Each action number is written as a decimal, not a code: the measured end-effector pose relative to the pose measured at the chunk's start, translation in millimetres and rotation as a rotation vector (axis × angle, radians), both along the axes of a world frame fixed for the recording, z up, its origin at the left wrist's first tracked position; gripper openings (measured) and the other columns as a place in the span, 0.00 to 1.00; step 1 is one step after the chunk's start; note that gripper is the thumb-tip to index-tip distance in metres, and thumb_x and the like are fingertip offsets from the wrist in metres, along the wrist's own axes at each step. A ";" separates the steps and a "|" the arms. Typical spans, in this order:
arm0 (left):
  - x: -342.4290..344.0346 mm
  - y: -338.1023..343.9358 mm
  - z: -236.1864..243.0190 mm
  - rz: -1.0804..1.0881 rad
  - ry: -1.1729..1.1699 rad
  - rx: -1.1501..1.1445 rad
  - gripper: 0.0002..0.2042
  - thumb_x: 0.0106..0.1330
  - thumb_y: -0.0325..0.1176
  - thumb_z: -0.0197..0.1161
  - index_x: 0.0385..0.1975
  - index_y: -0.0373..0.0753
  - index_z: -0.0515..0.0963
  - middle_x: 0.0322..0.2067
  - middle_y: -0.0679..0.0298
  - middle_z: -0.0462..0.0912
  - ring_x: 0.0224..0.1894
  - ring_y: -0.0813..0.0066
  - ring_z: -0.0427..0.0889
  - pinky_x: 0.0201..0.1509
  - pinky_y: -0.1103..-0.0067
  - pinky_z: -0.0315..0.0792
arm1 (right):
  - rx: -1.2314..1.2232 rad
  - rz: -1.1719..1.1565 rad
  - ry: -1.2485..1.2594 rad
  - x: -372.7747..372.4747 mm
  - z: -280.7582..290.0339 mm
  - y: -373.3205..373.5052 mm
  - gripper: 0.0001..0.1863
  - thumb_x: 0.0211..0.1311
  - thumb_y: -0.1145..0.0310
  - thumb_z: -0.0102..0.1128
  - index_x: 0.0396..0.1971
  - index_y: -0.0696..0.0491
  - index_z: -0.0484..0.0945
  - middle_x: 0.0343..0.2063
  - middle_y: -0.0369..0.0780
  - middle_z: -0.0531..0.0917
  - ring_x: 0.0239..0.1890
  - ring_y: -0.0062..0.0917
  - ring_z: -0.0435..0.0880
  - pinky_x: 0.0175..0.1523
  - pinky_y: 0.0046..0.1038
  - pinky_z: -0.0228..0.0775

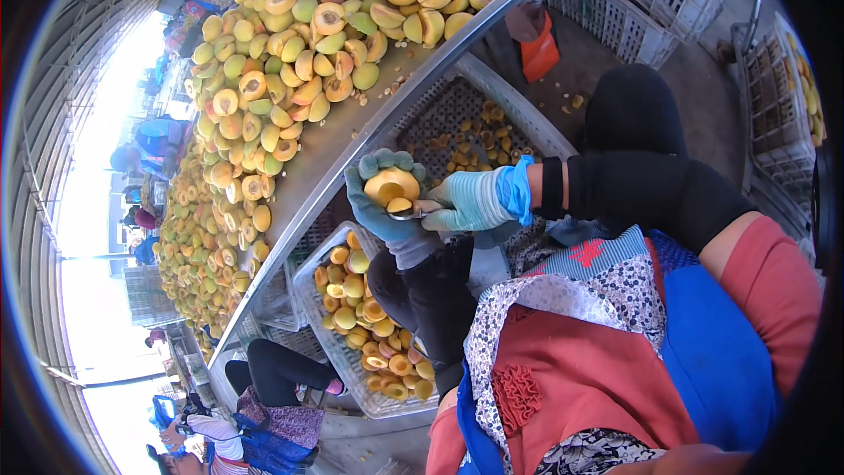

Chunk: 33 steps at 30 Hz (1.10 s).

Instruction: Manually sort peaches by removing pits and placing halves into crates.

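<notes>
My left hand (370, 205), in a grey-green glove, cups a halved yellow peach (389, 183) with its cut face showing. My right hand (470, 202) wears a striped pale green glove, with a blue band at the wrist. Its fingers close round the short handle of a small metal pitting tool (406, 215), whose curved end is at the peach's lower edge. A small orange-yellow piece (400, 206) sits at that end; whether it is the pit or cut flesh, I cannot tell. Both hands are together above the gap between two crates.
Halved peaches (290, 79) are heaped on a metal-edged table (352, 145). Below it, a white crate (308, 286) holds peach halves, and a grey crate (426, 123) holds pits and scraps. Stacked crates (615, 22) stand beyond. Other people (264, 422) sit along the table.
</notes>
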State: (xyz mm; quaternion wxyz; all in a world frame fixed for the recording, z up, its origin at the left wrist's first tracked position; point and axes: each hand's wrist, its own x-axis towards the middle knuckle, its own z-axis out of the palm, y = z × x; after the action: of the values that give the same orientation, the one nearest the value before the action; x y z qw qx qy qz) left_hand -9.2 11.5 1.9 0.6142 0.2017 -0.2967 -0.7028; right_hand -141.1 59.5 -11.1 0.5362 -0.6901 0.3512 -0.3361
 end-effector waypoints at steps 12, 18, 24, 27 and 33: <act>223.7 59.9 47.5 0.800 -1.371 0.283 0.20 0.67 0.44 0.50 0.38 0.31 0.79 0.36 0.54 0.81 0.37 0.66 0.80 0.44 0.74 0.73 | -0.156 -0.266 0.671 -39.8 17.4 -24.1 0.17 0.60 0.55 0.57 0.38 0.53 0.77 0.29 0.48 0.83 0.34 0.45 0.82 0.40 0.38 0.73; 127.4 -26.2 50.0 0.677 -1.764 -0.271 0.18 0.70 0.37 0.47 0.44 0.28 0.77 0.42 0.48 0.81 0.43 0.59 0.80 0.51 0.70 0.70 | -0.251 -0.602 0.187 -56.2 26.2 -46.3 0.16 0.61 0.59 0.59 0.38 0.58 0.75 0.30 0.50 0.81 0.37 0.45 0.81 0.41 0.36 0.72; 35.7 -153.2 18.8 -0.040 -1.967 -0.479 0.28 0.66 0.56 0.42 0.47 0.37 0.76 0.45 0.44 0.78 0.50 0.46 0.75 0.55 0.64 0.67 | -0.248 -0.762 0.011 -81.8 50.8 -50.8 0.15 0.62 0.61 0.61 0.37 0.59 0.75 0.25 0.44 0.79 0.28 0.26 0.77 0.37 0.30 0.70; -45.6 -155.4 25.7 -0.184 -2.065 -0.555 0.28 0.65 0.56 0.42 0.48 0.39 0.77 0.46 0.46 0.78 0.50 0.48 0.76 0.55 0.65 0.67 | -0.198 -0.836 -0.009 -99.5 56.5 -47.1 0.15 0.61 0.61 0.61 0.37 0.59 0.75 0.25 0.44 0.79 0.28 0.24 0.77 0.38 0.29 0.70; -68.5 -179.7 3.0 -0.485 -1.694 -0.444 0.26 0.64 0.53 0.48 0.46 0.36 0.78 0.40 0.54 0.82 0.46 0.61 0.79 0.51 0.70 0.70 | -0.256 -0.851 -0.050 -104.6 51.4 -48.1 0.16 0.61 0.62 0.61 0.39 0.60 0.76 0.26 0.41 0.80 0.29 0.21 0.76 0.37 0.27 0.70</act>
State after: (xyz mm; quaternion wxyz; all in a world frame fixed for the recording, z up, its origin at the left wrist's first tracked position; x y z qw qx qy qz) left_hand -77.8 -168.2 4.8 0.0504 0.4598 -0.8120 -0.3560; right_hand -245.7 11.5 40.3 0.2688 -0.5366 0.5465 -0.5840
